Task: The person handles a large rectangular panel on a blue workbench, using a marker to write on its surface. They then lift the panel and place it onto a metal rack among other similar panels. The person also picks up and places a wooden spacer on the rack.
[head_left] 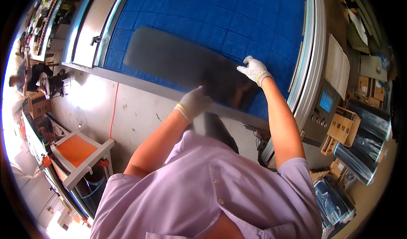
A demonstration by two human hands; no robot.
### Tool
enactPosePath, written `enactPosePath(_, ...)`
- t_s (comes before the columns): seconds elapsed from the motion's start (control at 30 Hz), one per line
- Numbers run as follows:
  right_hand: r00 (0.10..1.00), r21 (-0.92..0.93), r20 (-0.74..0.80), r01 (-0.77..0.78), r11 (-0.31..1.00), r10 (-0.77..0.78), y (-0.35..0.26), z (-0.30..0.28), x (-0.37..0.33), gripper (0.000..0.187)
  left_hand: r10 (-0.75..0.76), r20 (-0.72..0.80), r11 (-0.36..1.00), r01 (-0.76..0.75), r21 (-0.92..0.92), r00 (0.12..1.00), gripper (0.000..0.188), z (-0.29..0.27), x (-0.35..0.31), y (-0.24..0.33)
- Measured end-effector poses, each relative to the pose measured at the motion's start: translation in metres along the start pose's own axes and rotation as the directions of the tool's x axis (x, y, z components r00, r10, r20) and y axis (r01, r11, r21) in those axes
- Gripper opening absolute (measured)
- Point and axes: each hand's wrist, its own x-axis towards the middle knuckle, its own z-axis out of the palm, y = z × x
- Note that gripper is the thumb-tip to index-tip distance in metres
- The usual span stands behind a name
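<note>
A long dark grey flat sheet (169,54) lies slanting over the blue bed (203,10) of a large machine. Its surface is glossy toward the right end, where my right arm is reflected. My left hand (195,103), in a white knitted glove with a yellow cuff line, is at the sheet's near edge, thumb on top and the other fingers mostly hidden. At the far right corner, my right hand (255,70), gloved the same way, has its thumb over the sheet and a finger past the edge, closed on that corner.
Metal rails (311,48) border the bed on the right, beside a control panel (324,103) with a lit screen. Cardboard boxes (342,126) and plastic-wrapped dark rolls (356,162) stand at right. On the left are an orange-topped stand (76,152), a red cord (114,112) and a seated person (38,78).
</note>
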Motion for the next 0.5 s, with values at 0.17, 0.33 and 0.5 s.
enactPosePath(0.17, 0.971, 0.012, 0.153, 0.183, 0.983, -0.183, 0.001, 0.012, -0.007, 0.044, -0.279, -0.213, 0.897, 0.175, -0.406, 0.936, 0.076, 0.014, -0.002, 0.02)
enactPosePath(0.33, 0.942, -0.172, -0.225, 0.212, 0.962, -0.248, -0.038, 0.005, -0.063, 0.017, -0.22, -0.372, 0.97, 0.244, 0.016, 0.902, 0.049, 0.015, -0.016, 0.04)
enactPosePath(0.5, 0.688, -0.309, -0.647, 0.156, 0.938, -0.328, -0.071, -0.004, -0.14, 0.019, 0.955, 0.009, -0.047, 0.121, 0.992, 0.296, 0.035, 0.046, -0.065, 0.132)
